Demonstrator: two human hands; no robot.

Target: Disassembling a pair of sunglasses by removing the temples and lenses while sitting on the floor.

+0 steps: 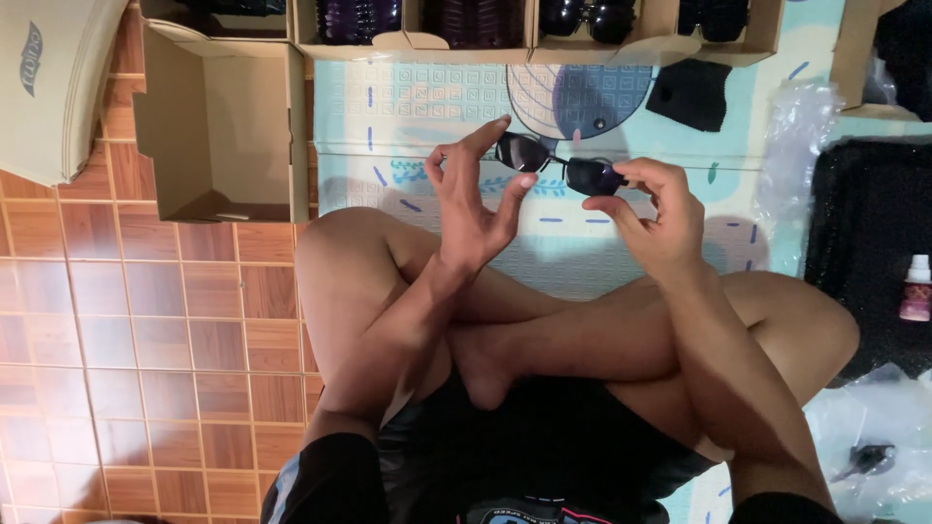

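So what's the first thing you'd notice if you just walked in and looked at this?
First, the dark sunglasses held up in the middle, the left hand pinching one lens and the right hand gripping the other. Next, the person's crossed bare legs just below. Then the open cardboard box on the tiled floor at upper left, and the row of boxes with more dark glasses along the top.

A single head-worn camera looked steeply down from close above onto the seated person's crossed legs (582,340) and raised hands. It faced forward across a patterned floor mat (427,107) toward a row of cardboard boxes (466,34) along the top edge.
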